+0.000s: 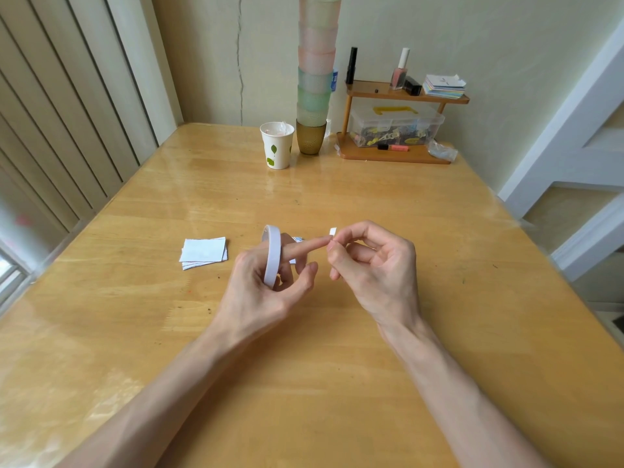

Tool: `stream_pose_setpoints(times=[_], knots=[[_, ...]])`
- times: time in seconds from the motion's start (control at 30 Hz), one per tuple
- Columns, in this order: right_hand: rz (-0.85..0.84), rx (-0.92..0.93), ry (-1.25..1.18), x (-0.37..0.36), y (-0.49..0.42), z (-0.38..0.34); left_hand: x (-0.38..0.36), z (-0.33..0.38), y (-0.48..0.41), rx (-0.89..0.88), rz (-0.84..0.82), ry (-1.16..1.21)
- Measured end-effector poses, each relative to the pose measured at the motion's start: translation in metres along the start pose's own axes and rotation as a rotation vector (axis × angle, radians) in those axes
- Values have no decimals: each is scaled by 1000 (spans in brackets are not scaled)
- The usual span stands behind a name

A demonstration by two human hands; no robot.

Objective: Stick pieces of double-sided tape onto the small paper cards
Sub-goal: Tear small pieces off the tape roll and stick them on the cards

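A white roll of double-sided tape [272, 256] hangs around the fingers of my left hand [266, 288], whose index finger points right through the ring. My right hand [374, 265] pinches a small white piece of tape [333, 231] between thumb and forefinger, right at the tip of the left index finger. A small stack of white paper cards [203, 252] lies on the wooden table [337, 366] to the left of my hands. Another card [297, 240] lies mostly hidden behind my left hand.
At the back stand a paper cup with leaf prints [277, 145], a tall stack of coloured plastic cups [315, 72] and a wooden shelf [398, 96] holding bottles, paper notes and a clear box. The table edges fall away left and right.
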State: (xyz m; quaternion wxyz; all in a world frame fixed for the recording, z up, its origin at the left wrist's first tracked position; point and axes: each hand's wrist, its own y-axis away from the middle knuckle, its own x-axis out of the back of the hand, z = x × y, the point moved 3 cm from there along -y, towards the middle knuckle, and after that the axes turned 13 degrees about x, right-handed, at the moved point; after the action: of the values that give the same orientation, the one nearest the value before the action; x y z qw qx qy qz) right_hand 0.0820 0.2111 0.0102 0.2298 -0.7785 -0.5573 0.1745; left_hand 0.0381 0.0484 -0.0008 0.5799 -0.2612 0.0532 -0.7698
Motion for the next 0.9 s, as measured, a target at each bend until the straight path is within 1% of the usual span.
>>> stream_pose_setpoints(times=[0.2,0.47,0.67,0.77,0.9], knots=[[-12,7,-11,0,0,0,1,0,1,67,-35,48],[-32,-30,-73,-2,0,-4,-1,1,1,244,-166,324],[-41,-43,-103,-3,0,-7,-2,0,2,347,-184,465],[-41,-41,-112,-3,0,-7,-1,-1,2,380,-180,479],[-36,-28,-103,-3,0,-7,0,2,2,369,-159,475]])
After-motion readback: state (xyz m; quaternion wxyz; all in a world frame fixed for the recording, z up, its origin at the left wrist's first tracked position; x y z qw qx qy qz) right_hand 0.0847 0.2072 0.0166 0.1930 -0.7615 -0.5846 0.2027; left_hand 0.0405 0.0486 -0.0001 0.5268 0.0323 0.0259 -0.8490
